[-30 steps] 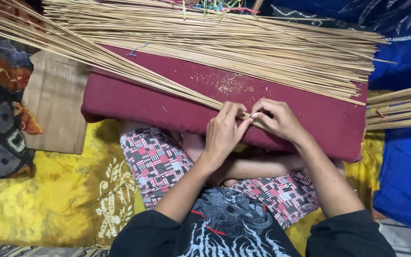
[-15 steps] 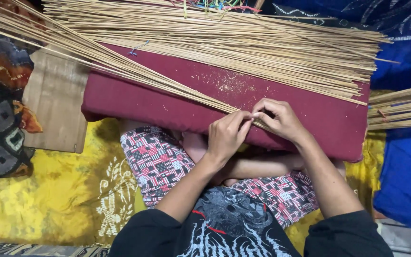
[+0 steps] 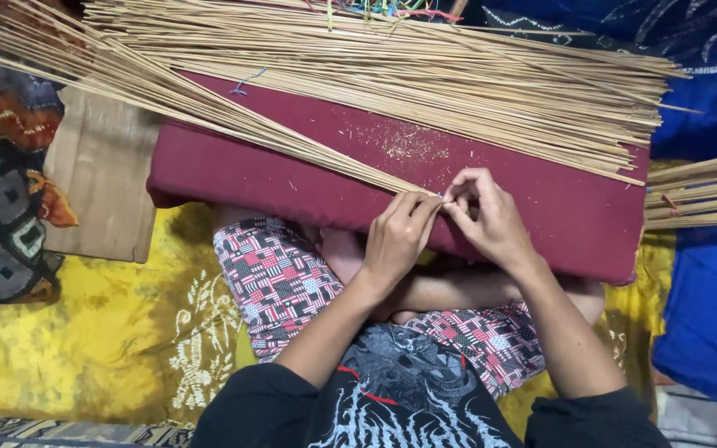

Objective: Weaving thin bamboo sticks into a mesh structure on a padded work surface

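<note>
hands (image 3: 446, 217) barely shifted | pinching thin sticks (image 3: 209, 104) | apparently tied

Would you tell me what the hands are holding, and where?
Both hands, left and right, pinch the near end of a thin bundle of sticks lying across the maroon cushion.

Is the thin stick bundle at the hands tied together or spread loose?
Gathered: the stick bundle narrows where both hands pinch it, left hand, right hand; tie unclear.
</note>
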